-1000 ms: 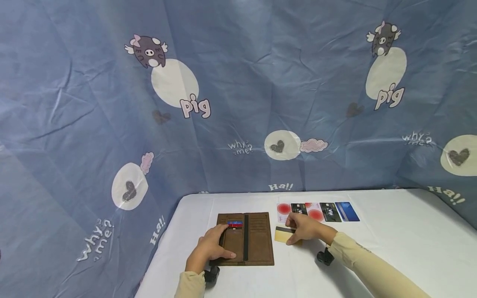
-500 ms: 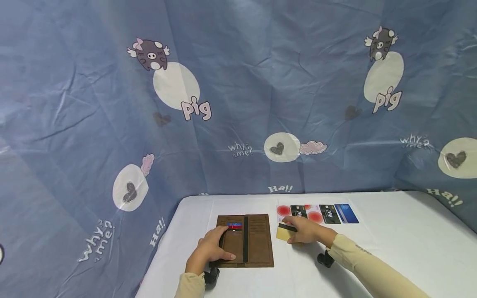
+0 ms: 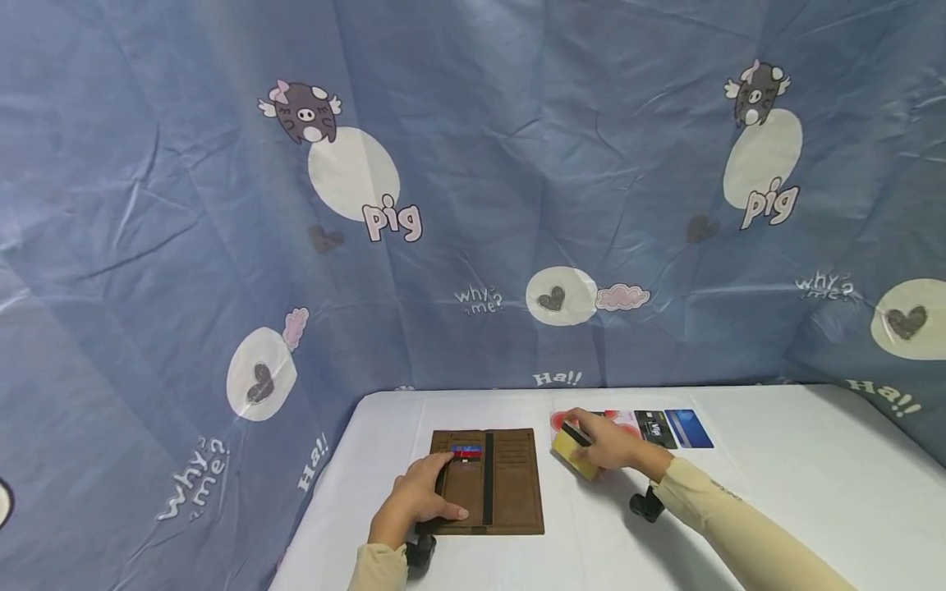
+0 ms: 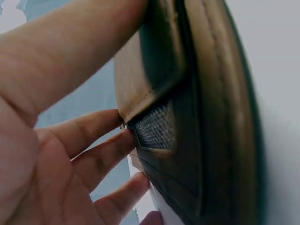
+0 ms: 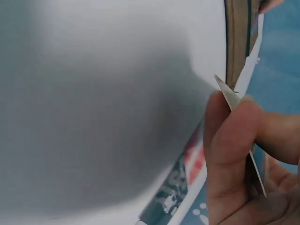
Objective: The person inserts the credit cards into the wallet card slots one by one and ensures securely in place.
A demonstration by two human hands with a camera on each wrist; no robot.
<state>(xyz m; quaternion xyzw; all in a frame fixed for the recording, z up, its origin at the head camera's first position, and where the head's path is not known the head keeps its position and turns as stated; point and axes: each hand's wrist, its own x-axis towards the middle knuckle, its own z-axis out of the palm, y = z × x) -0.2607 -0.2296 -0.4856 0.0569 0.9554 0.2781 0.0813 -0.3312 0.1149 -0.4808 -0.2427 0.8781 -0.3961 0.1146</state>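
A brown wallet lies spread open on the white table, with a black strap down its middle. My left hand rests on its left half, fingers extended along the left side and thumb low on the leather. Red and blue cards show in a slot near those fingertips. In the left wrist view, straight fingers touch the wallet's surface beside a mesh window. My right hand pinches a gold card with a black stripe, tilted, right of the wallet. The right wrist view shows that card edge-on between thumb and fingers.
Behind the right hand lies a row of cards: a blue card at the right end, then a black VIP card and red-patterned ones, partly hidden by the hand. A blue printed curtain stands behind the table.
The right hand has tilted the gold card from nearly flat to a steep slant and turned it. The left hand stays on the wallet. The head view has shifted slightly.
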